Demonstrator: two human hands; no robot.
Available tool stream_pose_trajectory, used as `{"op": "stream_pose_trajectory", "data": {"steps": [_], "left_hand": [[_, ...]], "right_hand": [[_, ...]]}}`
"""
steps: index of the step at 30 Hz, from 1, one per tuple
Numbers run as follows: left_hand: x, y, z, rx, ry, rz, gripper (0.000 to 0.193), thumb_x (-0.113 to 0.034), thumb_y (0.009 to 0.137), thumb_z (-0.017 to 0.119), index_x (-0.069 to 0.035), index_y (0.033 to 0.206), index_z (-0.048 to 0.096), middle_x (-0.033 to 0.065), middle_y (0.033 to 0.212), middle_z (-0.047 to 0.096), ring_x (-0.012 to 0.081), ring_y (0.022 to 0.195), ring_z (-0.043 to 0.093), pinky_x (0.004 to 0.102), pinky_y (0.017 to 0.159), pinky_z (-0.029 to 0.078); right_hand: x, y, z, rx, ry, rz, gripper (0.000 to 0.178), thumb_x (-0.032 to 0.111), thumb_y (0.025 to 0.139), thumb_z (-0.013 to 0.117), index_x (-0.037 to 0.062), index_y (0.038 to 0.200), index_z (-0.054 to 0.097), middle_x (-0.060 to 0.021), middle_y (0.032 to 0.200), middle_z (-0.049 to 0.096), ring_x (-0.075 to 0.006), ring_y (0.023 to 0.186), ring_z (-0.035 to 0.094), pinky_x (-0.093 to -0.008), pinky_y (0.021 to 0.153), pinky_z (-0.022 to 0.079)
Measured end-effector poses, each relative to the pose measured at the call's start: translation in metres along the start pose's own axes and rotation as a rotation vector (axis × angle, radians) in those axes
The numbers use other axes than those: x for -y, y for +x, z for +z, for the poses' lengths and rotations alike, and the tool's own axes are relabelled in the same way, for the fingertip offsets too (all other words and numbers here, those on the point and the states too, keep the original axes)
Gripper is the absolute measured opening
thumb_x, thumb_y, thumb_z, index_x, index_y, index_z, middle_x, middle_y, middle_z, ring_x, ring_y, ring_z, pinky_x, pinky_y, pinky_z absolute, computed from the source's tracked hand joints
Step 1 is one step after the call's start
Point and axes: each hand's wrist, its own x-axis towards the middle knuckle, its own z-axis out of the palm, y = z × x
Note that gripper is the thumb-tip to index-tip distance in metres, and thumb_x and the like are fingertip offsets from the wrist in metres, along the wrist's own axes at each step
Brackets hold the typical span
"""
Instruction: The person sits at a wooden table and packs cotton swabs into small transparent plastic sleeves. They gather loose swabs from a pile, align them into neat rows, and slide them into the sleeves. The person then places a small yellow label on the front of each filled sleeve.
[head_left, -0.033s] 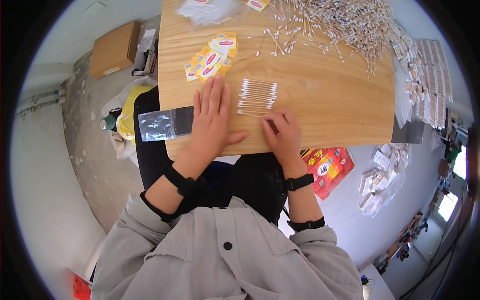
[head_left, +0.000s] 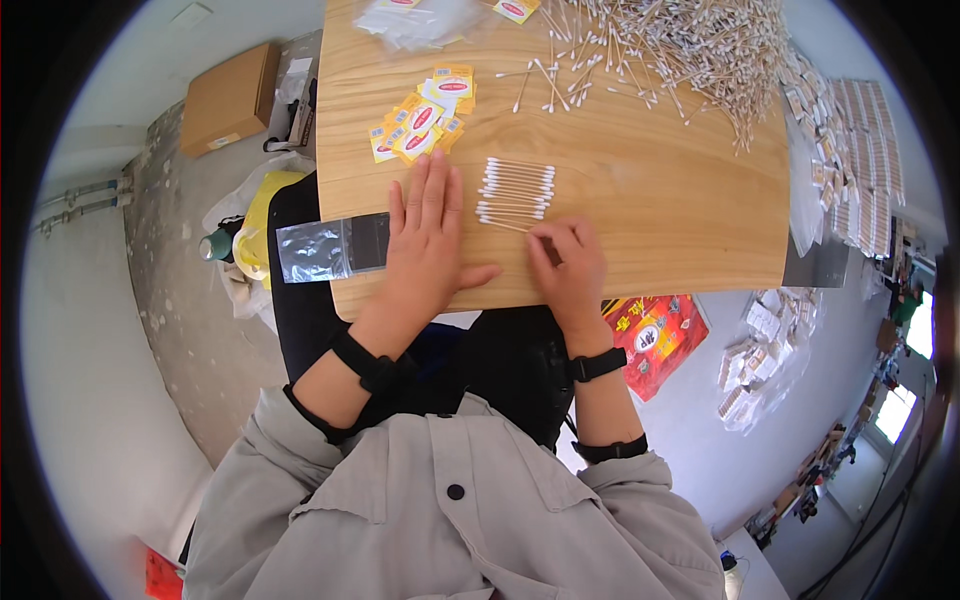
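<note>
A row of cotton swabs lies side by side on the wooden table, their white tips roughly lined up. My right hand pinches the right end of the nearest cotton swab, just below that row; its right tip is hidden by my fingers. Flat on the tabletop to the left rests my left hand, fingers stretched and thumb pointing toward the right hand. A clear plastic bag reaches over the table's left edge, its inner end beside my left hand. Yellow and white cards lie beyond my left fingertips.
A large heap of loose cotton swabs covers the far right of the table. Clear plastic bags lie at the far left. Packed swabs stand past the right edge, and a red package is below the near edge.
The cotton swab in my right hand has shifted slightly away from me, closer to the row. My left hand has barely moved.
</note>
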Motion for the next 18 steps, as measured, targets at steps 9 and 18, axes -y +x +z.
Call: {"op": "stream_pose_trajectory", "data": {"steps": [9, 18], "left_hand": [[-0.012, 0.019, 0.019, -0.004, 0.141, -0.068, 0.12, -0.066, 0.06, 0.075, 0.008, 0.145, 0.033, 0.0209, 0.159, 0.019, 0.0321, 0.15, 0.014, 0.0564, 0.118, 0.013], [-0.015, 0.022, 0.023, -0.002, 0.086, -0.051, 0.122, -0.061, 0.061, 0.078, 0.009, 0.147, 0.026, 0.0224, 0.158, 0.019, 0.0337, 0.149, 0.015, 0.0575, 0.117, 0.012]], "right_hand": [[-0.008, 0.025, 0.022, -0.351, 0.246, 0.184, 0.029, 0.018, 0.1, 0.049, -0.002, 0.12, 0.056, -0.0169, 0.115, 0.052, -0.0272, 0.11, 0.05, -0.0358, 0.095, 0.042], [-0.007, 0.047, 0.051, -0.322, 0.821, 0.208, 0.047, 0.031, 0.106, 0.031, -0.0062, 0.133, 0.043, -0.0184, 0.137, 0.043, -0.028, 0.131, 0.041, -0.0396, 0.114, 0.03]]}}
